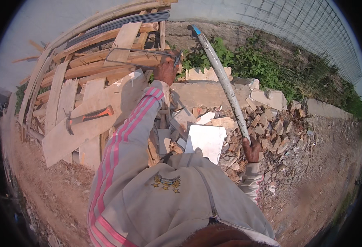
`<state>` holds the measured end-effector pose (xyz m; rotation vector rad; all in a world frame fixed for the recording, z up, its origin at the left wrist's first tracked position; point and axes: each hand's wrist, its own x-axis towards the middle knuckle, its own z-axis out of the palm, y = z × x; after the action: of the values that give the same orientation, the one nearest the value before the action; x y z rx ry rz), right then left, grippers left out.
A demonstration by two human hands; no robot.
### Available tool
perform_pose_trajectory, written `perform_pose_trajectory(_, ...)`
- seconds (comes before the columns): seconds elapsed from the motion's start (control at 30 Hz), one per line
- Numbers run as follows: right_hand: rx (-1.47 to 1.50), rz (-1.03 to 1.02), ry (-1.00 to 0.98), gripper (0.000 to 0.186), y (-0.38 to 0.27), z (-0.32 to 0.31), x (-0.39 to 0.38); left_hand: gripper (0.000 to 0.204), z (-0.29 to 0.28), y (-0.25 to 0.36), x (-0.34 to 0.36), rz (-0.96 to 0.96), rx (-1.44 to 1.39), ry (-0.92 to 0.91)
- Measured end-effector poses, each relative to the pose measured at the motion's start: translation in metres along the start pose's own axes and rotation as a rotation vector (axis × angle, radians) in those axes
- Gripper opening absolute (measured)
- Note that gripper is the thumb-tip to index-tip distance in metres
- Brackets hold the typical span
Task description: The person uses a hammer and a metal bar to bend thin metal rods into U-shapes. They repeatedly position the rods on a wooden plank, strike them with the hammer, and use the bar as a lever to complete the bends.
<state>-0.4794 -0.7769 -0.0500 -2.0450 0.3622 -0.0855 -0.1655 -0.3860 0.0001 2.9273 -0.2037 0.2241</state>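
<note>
My left hand (166,71) is closed on a bent thin steel rod (131,49), whose loop reaches leftward over the timber pile. My right hand (251,149), at the right, grips the lower end of a long white, speckled pipe-like bar (224,78) with a blue tip, angled away toward the upper middle. A hammer (88,118) with an orange-and-black handle lies on a pale board (65,148) left of my left forearm.
Stacked planks (57,99) and dark steel bars (119,25) fill the upper left. A concrete ledge (205,94), broken rubble (275,136) and a white sheet (205,140) are ahead. Green plants (247,59) and upright wire mesh (304,33) stand along the pale wall.
</note>
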Motion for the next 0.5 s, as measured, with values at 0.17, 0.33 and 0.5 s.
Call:
perform_pose_trajectory(0.17,0.307,-0.046,-0.057,0.049,0.035,-0.013,-0.015,0.033,0.005,-0.002,0.012,0.105,0.066,0.151)
perform_pose_trajectory(0.33,0.438,-0.084,-0.038,0.048,0.025,-0.035,-0.025,0.033,-0.085,0.056,0.018,0.113,-0.199,0.370)
perform_pose_trajectory(0.5,0.489,-0.188,0.021,0.046,0.014,-0.052,-0.019,0.040,-0.191,0.067,-0.007,0.146,-0.456,0.506)
